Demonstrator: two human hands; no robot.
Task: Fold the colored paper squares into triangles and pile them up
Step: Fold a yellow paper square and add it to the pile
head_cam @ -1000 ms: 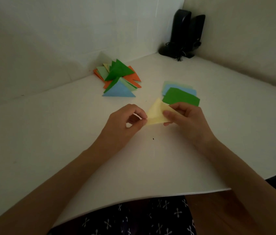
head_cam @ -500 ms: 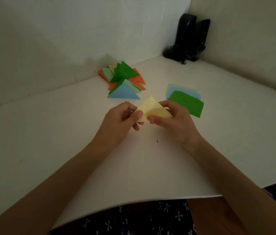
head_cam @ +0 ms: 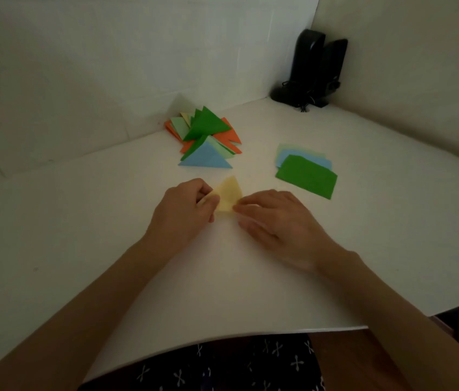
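**Mia:** Where is the yellow paper (head_cam: 229, 197)?

**Tom:** It lies on the white table (head_cam: 109, 221), between the two hands. It looks like a triangle with its tip pointing away.

**Mia:** What does the left hand (head_cam: 186, 213) do?

**Tom:** Its fingers are curled. The thumb and a finger pinch the left corner of the paper. I think that stops the paper from sliding.

**Mia:** And the right hand (head_cam: 276, 221)?

**Tom:** It lies almost flat, with the fingers nearly straight. The fingertips press down on the right side of the paper, but the hand grabs nothing. I think it pushes the fold flat so the edge gets sharp.

**Mia:** Is this triangle done?

**Tom:** Nearly, I think. The fold seems made and only needs a good press.

**Mia:** Where does it go then?

**Tom:** Probably on the pile of triangles (head_cam: 207, 136) at the back, near the wall. It has green, orange, blue and pale ones, a bit messy. It sits out of the way of the folding.

**Mia:** And the flat ones?

**Tom:** The stack of squares (head_cam: 306, 172) waits near the right hand, with a green one on top. That makes the next one easy to reach.

**Mia:** What about those black speakers (head_cam: 317, 69)?

**Tom:** They stand in the far corner, well apart from everything.
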